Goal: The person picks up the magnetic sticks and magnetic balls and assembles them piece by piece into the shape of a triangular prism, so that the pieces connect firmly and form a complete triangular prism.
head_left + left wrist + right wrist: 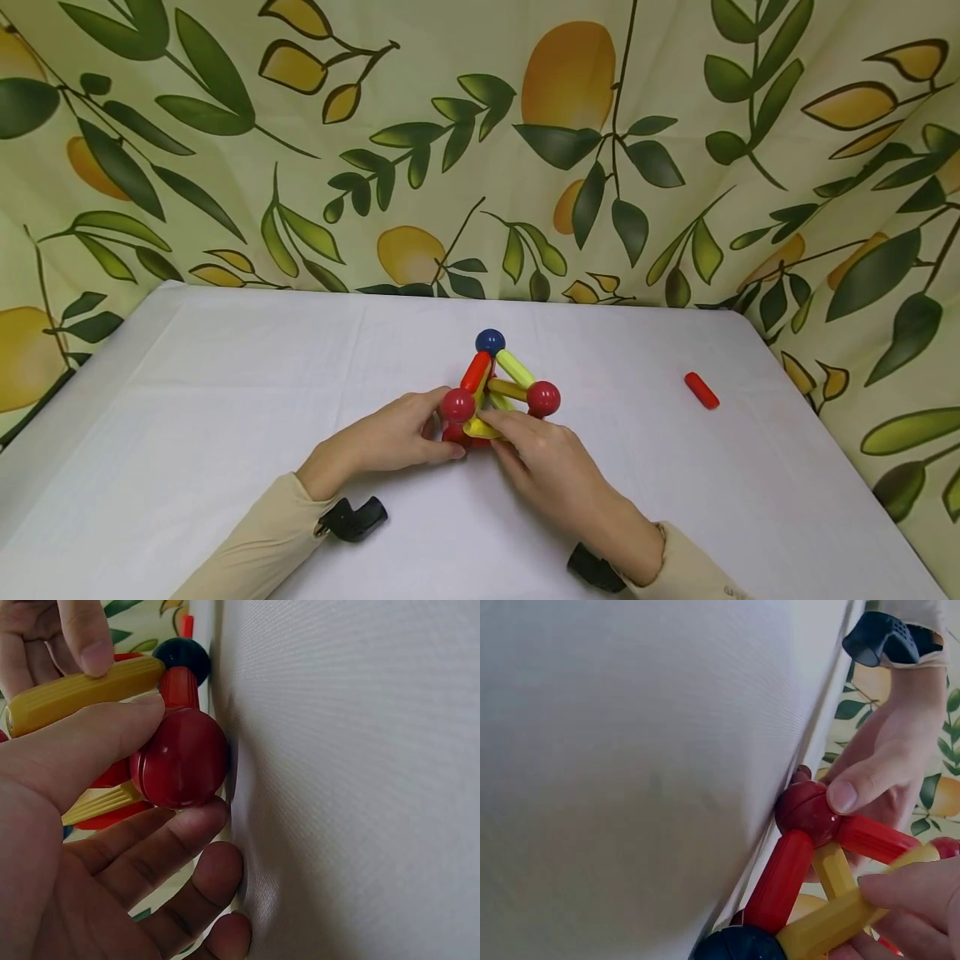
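A frame of coloured rods joined by balls stands on the table, with a dark blue ball [491, 342] on top and a red ball [543, 398] at its right. My left hand [390, 433] grips the near-left side; the left wrist view shows its thumb and fingers around a low red ball [182, 759]. From the right, my right hand [558, 471] pinches a yellow rod [829, 922]. One end of that rod meets a dark blue ball [739, 945] near the table. Red rods [778, 881] join the balls there. My right fingers partly hide the frame's near side in the head view.
A loose red rod [702, 390] lies on the white-covered table [225, 375], off to the right. Behind the table hangs a curtain [450, 150] printed with leaves and fruit. Black wrist mounts [354, 520] sit at both cuffs.
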Tool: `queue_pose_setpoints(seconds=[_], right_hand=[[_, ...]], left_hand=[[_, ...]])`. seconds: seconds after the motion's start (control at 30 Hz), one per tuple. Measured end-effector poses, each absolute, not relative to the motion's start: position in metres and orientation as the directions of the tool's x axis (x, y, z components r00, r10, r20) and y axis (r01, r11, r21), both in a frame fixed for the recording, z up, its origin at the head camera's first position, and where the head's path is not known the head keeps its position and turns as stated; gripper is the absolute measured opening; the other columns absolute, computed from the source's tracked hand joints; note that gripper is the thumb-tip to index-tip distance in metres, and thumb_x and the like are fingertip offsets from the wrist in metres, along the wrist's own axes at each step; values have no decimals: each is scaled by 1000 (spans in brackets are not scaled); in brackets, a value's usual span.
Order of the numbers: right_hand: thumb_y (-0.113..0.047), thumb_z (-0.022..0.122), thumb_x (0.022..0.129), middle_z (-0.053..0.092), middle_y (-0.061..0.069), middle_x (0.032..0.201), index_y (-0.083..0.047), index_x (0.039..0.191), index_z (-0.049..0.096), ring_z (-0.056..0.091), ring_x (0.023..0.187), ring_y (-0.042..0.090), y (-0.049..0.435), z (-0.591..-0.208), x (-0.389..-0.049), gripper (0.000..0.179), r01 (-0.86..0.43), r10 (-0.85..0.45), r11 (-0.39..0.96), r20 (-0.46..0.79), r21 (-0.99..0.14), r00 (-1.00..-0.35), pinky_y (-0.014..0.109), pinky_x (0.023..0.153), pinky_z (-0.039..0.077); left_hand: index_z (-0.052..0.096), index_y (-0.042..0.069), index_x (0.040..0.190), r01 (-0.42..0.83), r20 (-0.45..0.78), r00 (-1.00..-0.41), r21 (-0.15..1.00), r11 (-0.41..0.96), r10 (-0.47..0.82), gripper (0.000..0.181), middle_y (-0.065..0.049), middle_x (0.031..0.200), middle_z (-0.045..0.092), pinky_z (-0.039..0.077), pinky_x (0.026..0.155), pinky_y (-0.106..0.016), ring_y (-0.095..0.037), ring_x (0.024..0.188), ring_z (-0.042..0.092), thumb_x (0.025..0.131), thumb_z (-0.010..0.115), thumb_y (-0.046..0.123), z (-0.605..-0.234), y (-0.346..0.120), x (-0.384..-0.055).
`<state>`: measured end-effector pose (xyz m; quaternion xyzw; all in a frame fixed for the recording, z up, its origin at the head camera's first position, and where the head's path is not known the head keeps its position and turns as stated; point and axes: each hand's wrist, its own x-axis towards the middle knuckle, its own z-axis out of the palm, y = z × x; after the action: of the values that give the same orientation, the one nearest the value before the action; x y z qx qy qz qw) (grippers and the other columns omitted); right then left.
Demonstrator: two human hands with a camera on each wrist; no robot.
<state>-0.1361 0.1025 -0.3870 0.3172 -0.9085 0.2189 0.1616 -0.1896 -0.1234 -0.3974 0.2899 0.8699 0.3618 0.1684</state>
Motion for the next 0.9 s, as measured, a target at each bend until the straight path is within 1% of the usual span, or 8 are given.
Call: queue_pose_setpoints(seconds=[0.13, 0.3, 0.47, 0.7, 0.9], right_hand=[[-11, 80, 83, 75, 5, 113, -8, 121, 68, 73, 103, 16, 100, -388, -136, 40, -632, -483, 720, 449, -285, -752, 30, 83, 58], [-12, 79, 83, 74, 5, 116, -8, 124, 67, 71, 107, 17, 99, -388, -135, 42, -638, -473, 714, 473, -289, -743, 29, 84, 57], [-10, 79, 83, 73, 6, 117, -7, 125, 66, 71, 107, 17, 98, -388, -135, 44, -633, -462, 721, 487, -281, -742, 27, 84, 57], [-10, 80, 83, 74, 5, 115, -8, 126, 65, 72, 103, 15, 97, -387, -135, 46, -612, -449, 743, 478, -269, -755, 26, 81, 58], [-10, 80, 83, 74, 5, 115, -9, 126, 65, 72, 104, 15, 97, -388, -135, 46, -613, -445, 743, 487, -268, -752, 26, 81, 58]], left_hand=[[57, 20, 125, 378, -88, -777, 728, 572, 624, 47, 9, 81, 59, 44, 61, -23, -9, 71, 54, 85, 77, 29, -397, -123, -190], [57, 20, 125, 373, -91, -778, 729, 574, 621, 45, 8, 79, 59, 44, 60, -23, -9, 70, 54, 85, 77, 29, -397, -123, -189], [57, 20, 126, 378, -85, -778, 728, 572, 622, 47, 9, 81, 59, 44, 61, -24, -9, 73, 54, 85, 77, 28, -397, -123, -189], [57, 20, 126, 382, -83, -776, 726, 571, 625, 47, 9, 81, 59, 44, 61, -24, -10, 72, 54, 85, 77, 29, -397, -123, -189], [56, 21, 126, 376, -85, -776, 733, 566, 626, 47, 9, 80, 59, 45, 62, -24, -9, 72, 55, 85, 77, 29, -397, -123, -190]])
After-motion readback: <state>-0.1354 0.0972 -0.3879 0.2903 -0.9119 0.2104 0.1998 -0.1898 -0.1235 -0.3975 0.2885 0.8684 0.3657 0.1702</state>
